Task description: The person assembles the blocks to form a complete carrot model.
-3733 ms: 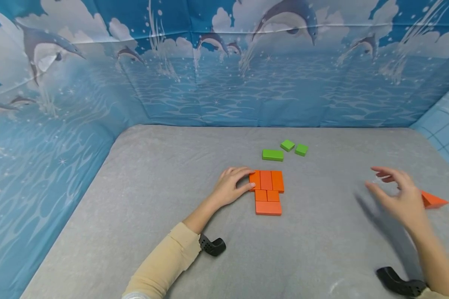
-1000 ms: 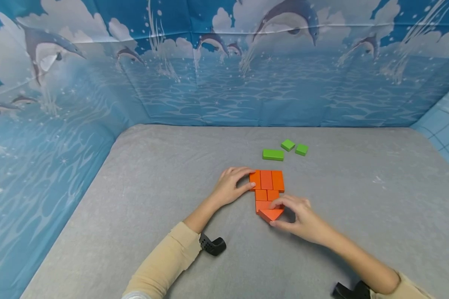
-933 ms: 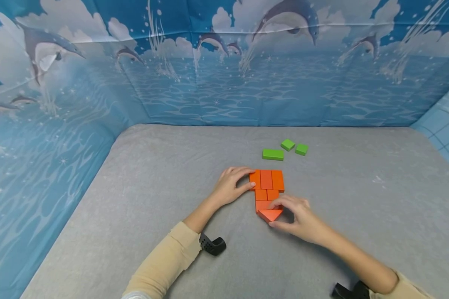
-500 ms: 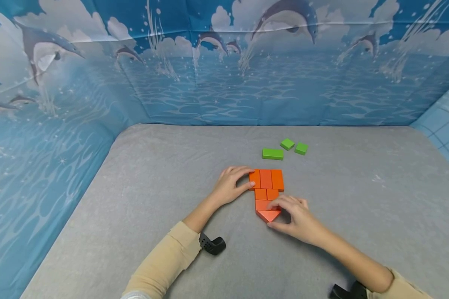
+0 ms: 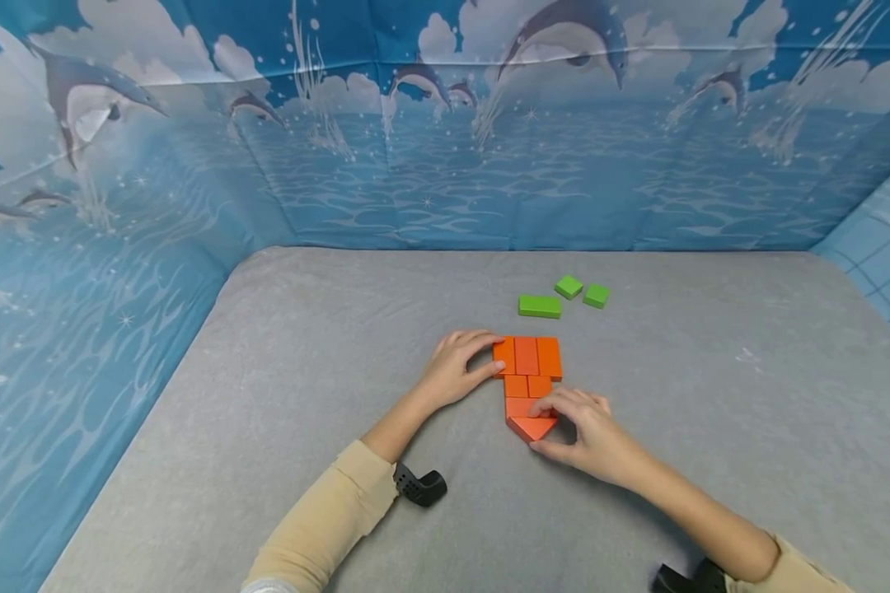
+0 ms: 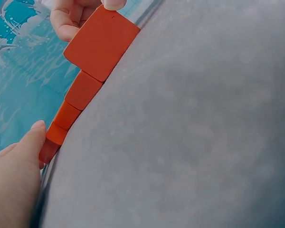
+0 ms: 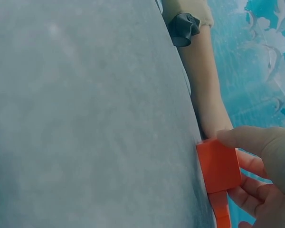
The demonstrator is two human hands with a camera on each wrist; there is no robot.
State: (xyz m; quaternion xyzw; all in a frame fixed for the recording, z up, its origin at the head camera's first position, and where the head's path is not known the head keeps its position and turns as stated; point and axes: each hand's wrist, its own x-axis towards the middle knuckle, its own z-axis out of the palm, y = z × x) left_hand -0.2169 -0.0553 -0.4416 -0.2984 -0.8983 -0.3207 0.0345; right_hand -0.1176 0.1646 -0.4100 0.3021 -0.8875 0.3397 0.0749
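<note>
Orange blocks lie flat together on the grey cloth: a row of three upright rectangular blocks point(image 5: 526, 356), two small square blocks point(image 5: 528, 386) below it, then a wide rectangular block point(image 5: 519, 407). At the near end an orange triangular block point(image 5: 531, 427) points toward me, set against the wide one. My right hand point(image 5: 597, 436) pinches this triangle, thumb at its tip and index finger at its far edge. My left hand point(image 5: 452, 371) holds the leftmost upright block point(image 5: 503, 357) between index finger and thumb. In the left wrist view the triangular block point(image 6: 103, 42) looms largest.
Behind the orange shape lie a green rectangular block point(image 5: 540, 307) and two small green blocks, one left point(image 5: 569, 287) and one right point(image 5: 597, 296). The grey cloth point(image 5: 341, 329) ends at a blue dolphin-print curtain point(image 5: 445, 181). Black wrist mounts point(image 5: 420, 487) sit on both arms.
My right hand has come from the far right with the triangular block, set it against the wide block and nudged it slightly left. My left hand has stayed in place.
</note>
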